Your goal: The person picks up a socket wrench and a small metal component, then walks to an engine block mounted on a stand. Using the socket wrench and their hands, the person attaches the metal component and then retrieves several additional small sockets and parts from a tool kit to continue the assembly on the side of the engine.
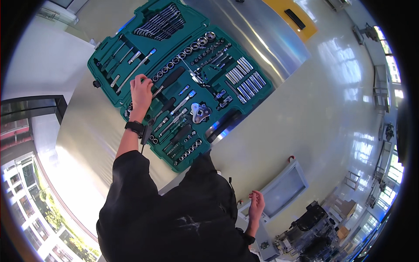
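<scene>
A green tool case (144,100) lies opened out on the metal table, holding sockets, ratchets, extension bars and wrenches in moulded slots. Over its middle is my left hand (141,92), fingers bent and drawn together close to the end of a row of chrome sockets (170,64). Whatever the fingertips pinch, if anything, is hidden. Beside that hand lies a black-handled tool (173,77), with a ratchet (168,105) nearer me. My right hand (256,205) hangs low at my right side, away from the case, its fingers loosely bent and apart, with nothing visible in it.
The shiny metal tabletop (83,131) extends around the case. A set of wrenches (161,24) sits in the far lid. At right on the floor stand a grey tray-topped cart (283,192) and dark machinery (310,222). A yellow panel (292,19) lies beyond the table.
</scene>
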Available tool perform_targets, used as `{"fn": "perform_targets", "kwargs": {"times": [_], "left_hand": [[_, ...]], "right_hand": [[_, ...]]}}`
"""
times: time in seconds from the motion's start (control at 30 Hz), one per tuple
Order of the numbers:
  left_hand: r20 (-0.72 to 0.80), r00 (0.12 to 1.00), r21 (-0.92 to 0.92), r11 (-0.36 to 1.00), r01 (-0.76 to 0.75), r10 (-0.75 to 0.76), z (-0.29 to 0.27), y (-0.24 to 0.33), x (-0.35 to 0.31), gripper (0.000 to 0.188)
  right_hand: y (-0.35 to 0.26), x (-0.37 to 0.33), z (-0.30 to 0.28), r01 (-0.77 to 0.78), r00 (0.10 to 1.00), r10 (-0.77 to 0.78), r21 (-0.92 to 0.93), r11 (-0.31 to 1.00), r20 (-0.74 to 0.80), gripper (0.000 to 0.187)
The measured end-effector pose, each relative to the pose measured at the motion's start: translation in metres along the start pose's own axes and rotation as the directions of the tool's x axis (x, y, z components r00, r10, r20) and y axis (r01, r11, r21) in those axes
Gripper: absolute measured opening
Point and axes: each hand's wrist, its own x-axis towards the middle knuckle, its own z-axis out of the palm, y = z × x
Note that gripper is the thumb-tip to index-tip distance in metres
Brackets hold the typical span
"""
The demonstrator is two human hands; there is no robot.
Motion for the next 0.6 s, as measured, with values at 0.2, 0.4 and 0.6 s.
{"fn": "perform_targets", "kwargs": {"times": [0.2,0.4,0.6], "left_hand": [[0.376,0.899,-0.900,0.143,0.412,-0.223,-0.051,0.095,-0.032,0.009],[0.644,0.482,-0.755,0.392,0.526,0.594,-0.070,0.279,-0.193,0.015],[0.596,-0.216,-0.743,0.633,0.219,0.774,-0.089,0.389,-0.418,0.011]], "right_hand": [[0.048,-0.049,-0.003,0.013,0.997,-0.005,0.102,0.995,-0.077,0.019],[0.100,-0.117,-0.018,0.079,0.971,-0.021,0.234,0.969,-0.239,0.019],[0.186,-0.243,-0.027,0.191,0.895,0.005,0.394,0.899,-0.446,0.023]]}}
